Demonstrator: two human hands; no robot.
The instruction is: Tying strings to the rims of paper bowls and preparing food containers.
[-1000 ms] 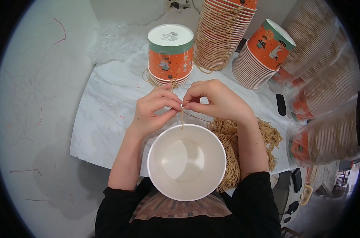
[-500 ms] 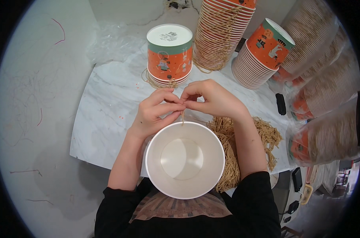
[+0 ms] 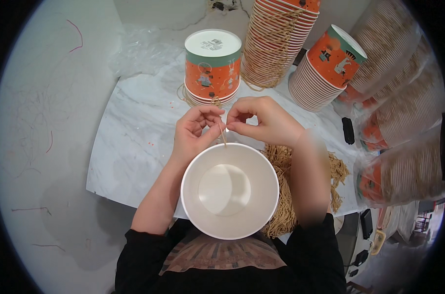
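Observation:
A white paper tub (image 3: 226,228) stands mouth up and tilted toward me, close to my body at the table's near edge. At its far rim a thin tan cord (image 3: 224,138) rises to my fingers. My left hand (image 3: 198,128) has its thumb and fingers closed on the cord, just beyond the rim. Opposite it, my right hand (image 3: 261,120) pinches thumb and fingertips together at the cord's upper end. Under and beside my right forearm lies a thick bundle of tan cords (image 3: 279,196), partly hidden by the tub and arm.
Beyond my hands stands a short stack of upside-down orange tubs (image 3: 212,81). Behind it rise a tall corded stack (image 3: 274,49) and a leaning stack (image 3: 325,68). Plastic-wrapped stacks (image 3: 403,161) line the right side, near a small black object (image 3: 348,130). Crumpled clear plastic (image 3: 144,51) lies far left.
My fingertips have parted slightly, the left hand turning so its palm shows more. The tub has shifted a little away from me, and the cord leans more to the left.

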